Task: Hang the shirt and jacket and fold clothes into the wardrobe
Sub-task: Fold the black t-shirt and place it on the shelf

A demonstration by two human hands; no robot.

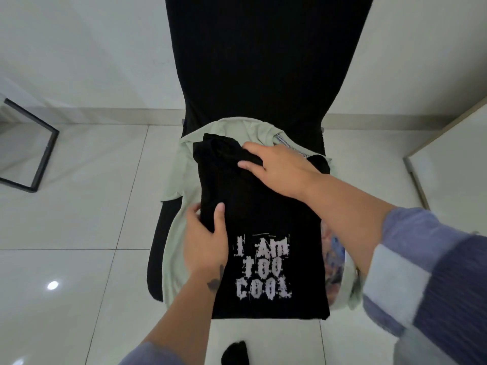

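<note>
A black T-shirt (pixel 263 212) with white print "I AM TOO COOL" lies partly folded into a long strip on a chair seat, over a pale green garment (pixel 181 164). My left hand (pixel 205 238) grips the shirt's left folded edge, thumb on top and fingers beneath. My right hand (pixel 276 164) pinches the bunched black fabric at the strip's far end. A patterned blue and pink garment (pixel 336 256) peeks out at the right, under the black shirt.
The black chair (pixel 263 61) stands against a white wall, its tall back rising behind the clothes. White tiled floor (pixel 79 219) surrounds it. A black metal frame (pixel 39 154) stands at the left. A pale cabinet edge (pixel 448 143) is at the right.
</note>
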